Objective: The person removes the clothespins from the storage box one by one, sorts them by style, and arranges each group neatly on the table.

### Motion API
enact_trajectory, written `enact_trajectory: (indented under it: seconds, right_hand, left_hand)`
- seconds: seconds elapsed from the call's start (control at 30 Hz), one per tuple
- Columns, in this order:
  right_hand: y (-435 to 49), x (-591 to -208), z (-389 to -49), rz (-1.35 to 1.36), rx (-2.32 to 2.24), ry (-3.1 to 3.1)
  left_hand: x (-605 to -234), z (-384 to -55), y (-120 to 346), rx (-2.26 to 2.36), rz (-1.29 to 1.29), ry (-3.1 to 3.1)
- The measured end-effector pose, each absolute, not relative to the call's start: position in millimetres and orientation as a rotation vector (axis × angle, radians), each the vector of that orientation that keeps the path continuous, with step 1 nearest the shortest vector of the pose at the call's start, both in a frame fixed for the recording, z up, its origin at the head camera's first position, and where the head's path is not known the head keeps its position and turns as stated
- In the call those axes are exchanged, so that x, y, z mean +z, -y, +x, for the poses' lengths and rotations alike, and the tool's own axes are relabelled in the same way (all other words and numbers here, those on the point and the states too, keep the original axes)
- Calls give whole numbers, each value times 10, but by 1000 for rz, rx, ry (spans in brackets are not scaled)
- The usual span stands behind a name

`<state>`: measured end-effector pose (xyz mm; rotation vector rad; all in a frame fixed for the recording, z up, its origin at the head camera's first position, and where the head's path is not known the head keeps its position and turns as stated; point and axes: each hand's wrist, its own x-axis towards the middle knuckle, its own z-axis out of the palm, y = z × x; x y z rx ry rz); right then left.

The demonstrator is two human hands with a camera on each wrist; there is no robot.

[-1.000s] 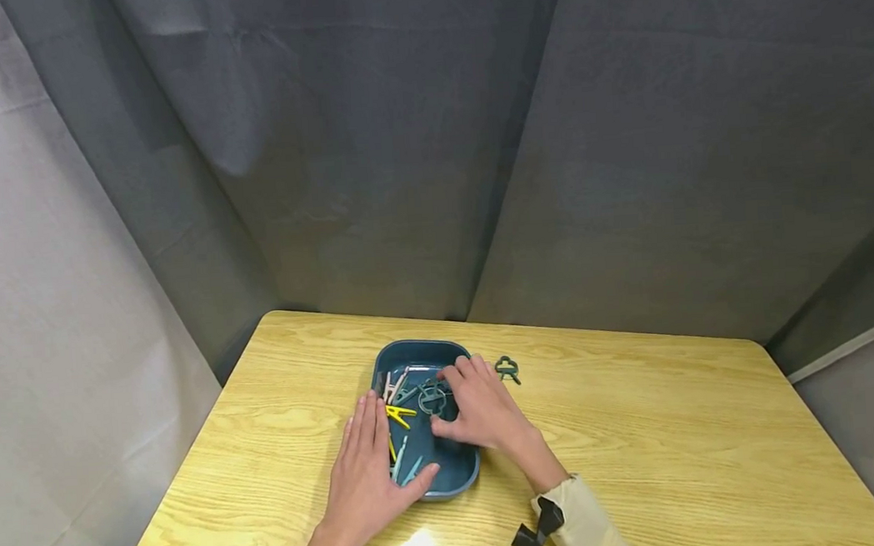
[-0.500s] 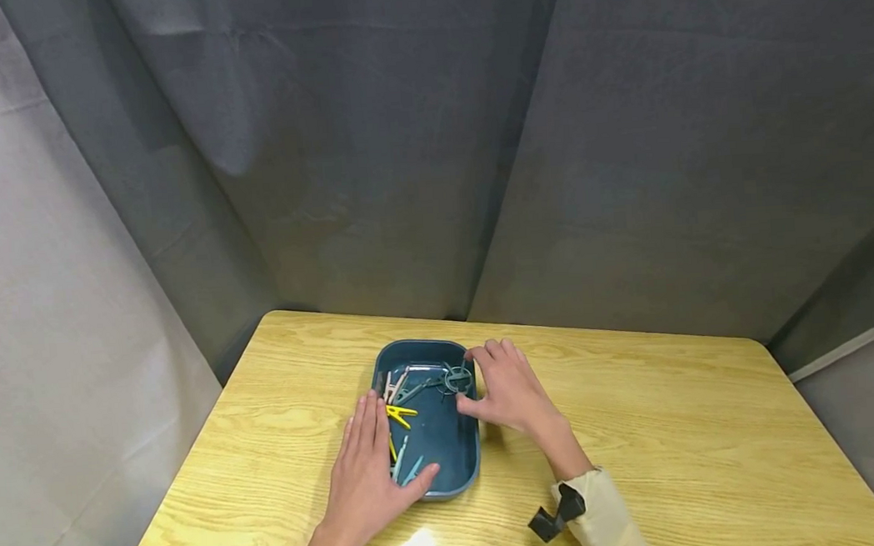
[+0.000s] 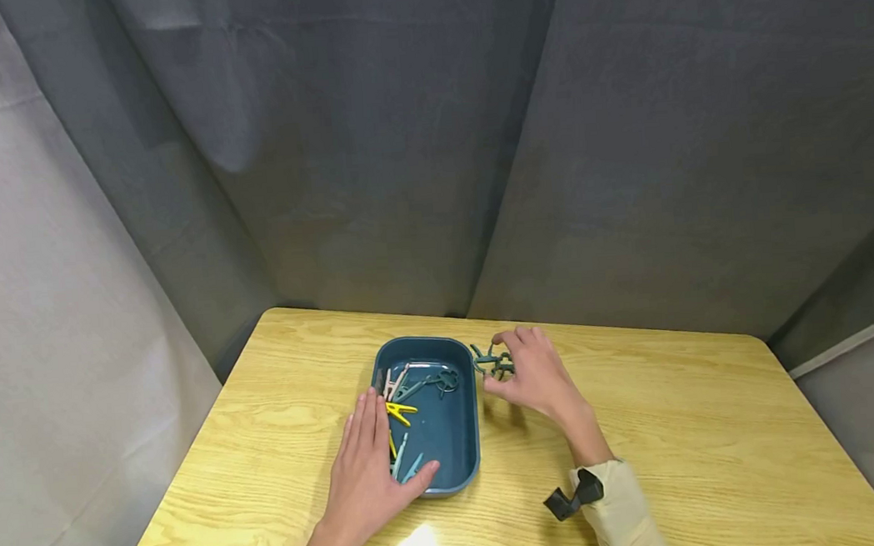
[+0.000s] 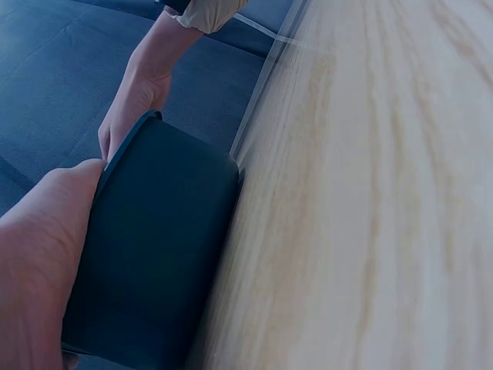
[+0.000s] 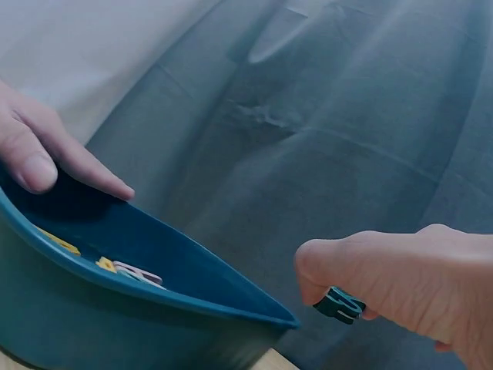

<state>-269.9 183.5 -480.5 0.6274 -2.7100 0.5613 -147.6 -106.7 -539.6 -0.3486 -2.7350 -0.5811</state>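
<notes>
Head view: within the last second my right hand (image 3: 537, 375) has moved from inside the tray (image 3: 440, 448) to just beyond its right rim, bringing out a green clip (image 3: 486, 359) pinched between thumb and fingers. In my judgement the lifting-out of this green clip is complete; its release is not. Thin arms splay from it; whether a second one overlaps it I cannot tell. My left hand (image 3: 367, 478) is unchanged, fingers straight along the left rim, thumb over the near side. Remaining in the tray: a round clip (image 3: 447, 379) toward the far right, pink clips (image 3: 397, 381) far left, a yellow clip (image 3: 400, 413) at left, a blue clip (image 3: 413, 466) near left.

Left wrist view: my left hand lies against the tray, which stands on the table (image 4: 362, 185). The green clip is not visible.

Right wrist view: the green clip is small and dark, with a rounded loop, mostly covered by my right hand, apart from the rim.
</notes>
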Motion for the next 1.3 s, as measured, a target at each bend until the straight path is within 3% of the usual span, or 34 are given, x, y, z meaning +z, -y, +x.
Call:
enact_trajectory:
  seconds: [0.7, 1.3]
  right_hand:
    - [-2329, -5009, -2884, 466, 661, 2815]
    - [-2626, -5416, -3017, 341, 683, 2836]
  left_hand:
    - [-5404, -1471, 1069, -576, -335, 2757]
    - [-5411, -1475, 1071, -572, -331, 2761]
